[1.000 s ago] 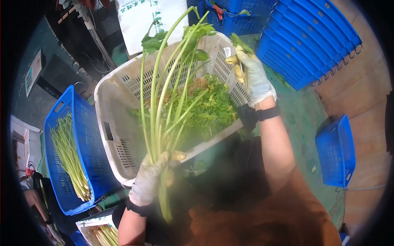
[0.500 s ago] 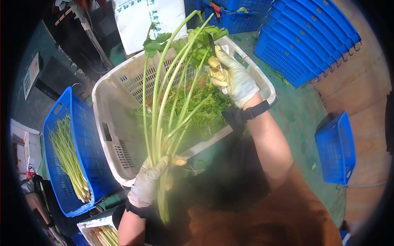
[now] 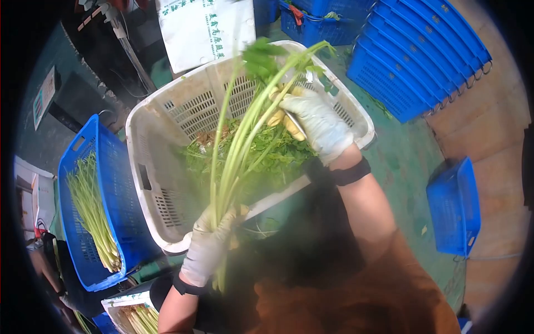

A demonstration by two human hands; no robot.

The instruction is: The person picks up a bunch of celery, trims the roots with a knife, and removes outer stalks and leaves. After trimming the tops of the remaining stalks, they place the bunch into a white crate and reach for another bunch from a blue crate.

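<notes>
Head view: celery stalks (image 3: 243, 147), one bunch, slanted upward above a white crate (image 3: 158, 139), leafy tops toward the right. Left hand (image 3: 208, 247): grip was clamped low on them. Right hand (image 3: 322, 122), nearer the leaves: grip was closed around a slim tool (image 3: 295, 122), fingers against upper stalks.

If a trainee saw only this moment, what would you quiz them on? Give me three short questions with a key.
1. Which hand grips the lower part of the bunch of stalks? A) right; B) left; C) both.
2. True or false: the stack of blue baskets stands in the right half of the picture.
3. Fill in the colour: the large basket with leafy greens inside is ____.

Key: 1. B, the left hand; 2. true; 3. white.
</notes>
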